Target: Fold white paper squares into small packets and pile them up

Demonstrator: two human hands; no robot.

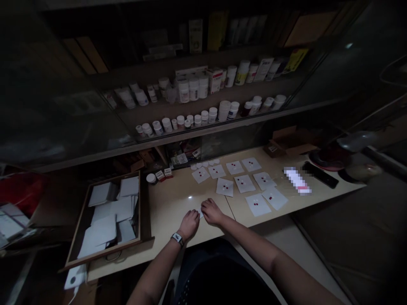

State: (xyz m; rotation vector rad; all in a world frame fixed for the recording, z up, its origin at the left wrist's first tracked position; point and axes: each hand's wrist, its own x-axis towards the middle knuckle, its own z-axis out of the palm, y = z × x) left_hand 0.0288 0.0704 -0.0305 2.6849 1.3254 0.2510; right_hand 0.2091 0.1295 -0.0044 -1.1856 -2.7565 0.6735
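My left hand, with a watch on its wrist, and my right hand are close together over the table's front part. Fingers of both are curled in on a small white paper, mostly hidden between them. To the right of my hands, several square white papers lie flat in loose rows. Small red and white pills rest on them. Behind the squares is a short row of small white round pieces, too small to make out.
A wooden drawer at the left holds stacks of white paper. A white-lidded jar and small boxes stand beside it. At the right lie a dark phone and an open cardboard box. Shelves of medicine bottles rise behind.
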